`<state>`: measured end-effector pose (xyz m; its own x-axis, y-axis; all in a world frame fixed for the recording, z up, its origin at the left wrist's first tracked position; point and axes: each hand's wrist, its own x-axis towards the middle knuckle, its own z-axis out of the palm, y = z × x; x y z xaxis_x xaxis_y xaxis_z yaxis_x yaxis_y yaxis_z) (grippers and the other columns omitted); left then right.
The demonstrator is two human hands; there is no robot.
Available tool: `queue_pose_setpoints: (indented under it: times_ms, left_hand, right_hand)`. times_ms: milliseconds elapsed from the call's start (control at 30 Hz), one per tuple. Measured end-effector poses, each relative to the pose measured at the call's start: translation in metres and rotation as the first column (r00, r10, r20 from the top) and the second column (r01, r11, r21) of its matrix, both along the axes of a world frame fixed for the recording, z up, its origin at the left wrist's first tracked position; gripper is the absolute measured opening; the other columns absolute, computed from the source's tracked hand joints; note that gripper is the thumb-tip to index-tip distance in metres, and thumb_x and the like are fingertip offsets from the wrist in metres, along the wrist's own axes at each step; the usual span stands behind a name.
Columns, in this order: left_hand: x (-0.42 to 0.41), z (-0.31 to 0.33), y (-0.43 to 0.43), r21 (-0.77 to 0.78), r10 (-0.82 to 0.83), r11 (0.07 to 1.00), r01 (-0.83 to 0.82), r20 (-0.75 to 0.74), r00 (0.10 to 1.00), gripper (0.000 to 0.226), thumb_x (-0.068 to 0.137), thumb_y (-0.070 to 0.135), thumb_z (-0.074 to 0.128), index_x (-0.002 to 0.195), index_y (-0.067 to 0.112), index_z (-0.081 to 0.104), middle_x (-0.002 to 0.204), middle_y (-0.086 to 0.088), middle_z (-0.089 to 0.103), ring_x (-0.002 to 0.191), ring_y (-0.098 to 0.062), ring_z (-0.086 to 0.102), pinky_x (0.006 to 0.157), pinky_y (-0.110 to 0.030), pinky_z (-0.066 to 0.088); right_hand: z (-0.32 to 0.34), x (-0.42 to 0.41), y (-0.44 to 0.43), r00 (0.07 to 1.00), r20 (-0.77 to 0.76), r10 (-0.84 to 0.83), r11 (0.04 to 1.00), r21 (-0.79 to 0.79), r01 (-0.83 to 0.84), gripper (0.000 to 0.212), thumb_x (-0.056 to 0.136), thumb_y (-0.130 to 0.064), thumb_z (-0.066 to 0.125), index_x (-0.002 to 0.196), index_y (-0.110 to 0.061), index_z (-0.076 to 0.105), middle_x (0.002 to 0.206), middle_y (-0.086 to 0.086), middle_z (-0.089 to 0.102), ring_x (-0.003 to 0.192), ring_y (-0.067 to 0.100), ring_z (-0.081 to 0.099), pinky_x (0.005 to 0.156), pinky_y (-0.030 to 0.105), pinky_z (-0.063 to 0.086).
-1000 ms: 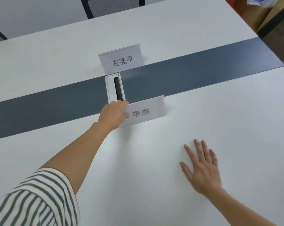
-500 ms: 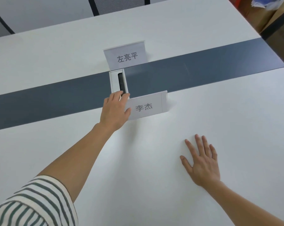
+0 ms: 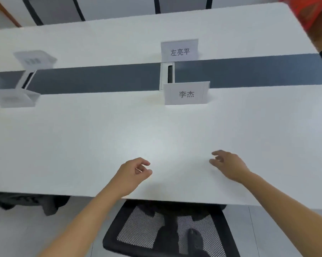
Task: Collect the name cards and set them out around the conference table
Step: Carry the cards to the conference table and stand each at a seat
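Two white name cards stand upright near the dark centre strip (image 3: 104, 78) of the white conference table (image 3: 82, 138). The near name card (image 3: 186, 93) stands on my side of the strip; the far name card (image 3: 179, 51) stands beyond it. Two more blurred name cards sit at the left: one on the near side (image 3: 14, 98), one on the far side (image 3: 34, 59). My left hand (image 3: 133, 175) hovers over the table's near edge, fingers loosely curled, holding nothing. Over the table to its right is my right hand (image 3: 228, 165), fingers apart and empty.
A cable slot (image 3: 167, 75) lies in the strip between the two right cards. A black mesh chair (image 3: 156, 230) is under the near edge. Two chairs (image 3: 54, 8) stand at the far side. Red and orange clutter (image 3: 308, 13) sits at the far right corner.
My left hand let go of the near name card and drew back to the near edge. My right hand lifted off the table. The view pulled back and panned left.
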<state>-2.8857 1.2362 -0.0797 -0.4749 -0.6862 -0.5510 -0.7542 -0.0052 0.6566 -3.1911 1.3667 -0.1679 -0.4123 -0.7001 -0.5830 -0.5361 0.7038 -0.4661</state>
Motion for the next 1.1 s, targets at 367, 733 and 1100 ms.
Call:
queue_pose_setpoints:
  times_ms: [367,733,1100]
  left_hand:
    - [0.174,0.045,0.222,0.208,0.611,0.779,-0.591,-0.040,0.791,0.025,0.078,0.034,0.072,0.101,0.027,0.068,0.100,-0.005,0.072,0.091,-0.015,0.071,0.077,-0.023,0.054]
    - [0.331,0.073,0.372,0.144,0.894,0.441,-0.886,-0.157,0.419,0.052,0.054,0.055,0.070,0.098,0.027,0.072,0.094,-0.006,0.073,0.088,-0.015,0.069,0.081,-0.025,0.049]
    - [0.529,0.066,0.473,0.108,0.980,0.013,-0.994,-0.198,-0.009,0.010,0.087,0.013,0.066,0.096,0.017,0.069,0.088,-0.015,0.075,0.088,-0.026,0.070,0.074,-0.030,0.052]
  right_hand:
    - [0.085,0.127,0.102,0.902,0.337,0.268,0.961,-0.159,-0.226,0.015,0.084,-0.037,0.068,0.099,-0.034,0.069,0.081,-0.012,0.076,0.079,0.007,0.071,0.089,0.034,0.052]
    - [0.140,0.329,0.087,0.668,0.354,0.654,0.752,-0.211,-0.625,0.018,0.084,-0.034,0.070,0.101,-0.035,0.069,0.089,-0.011,0.077,0.088,0.000,0.070,0.094,0.029,0.051]
    - [0.150,0.569,0.103,0.427,0.338,0.839,0.516,-0.242,-0.821,0.019,0.085,-0.031,0.069,0.104,-0.036,0.068,0.097,-0.012,0.076,0.091,-0.004,0.070,0.086,0.019,0.051]
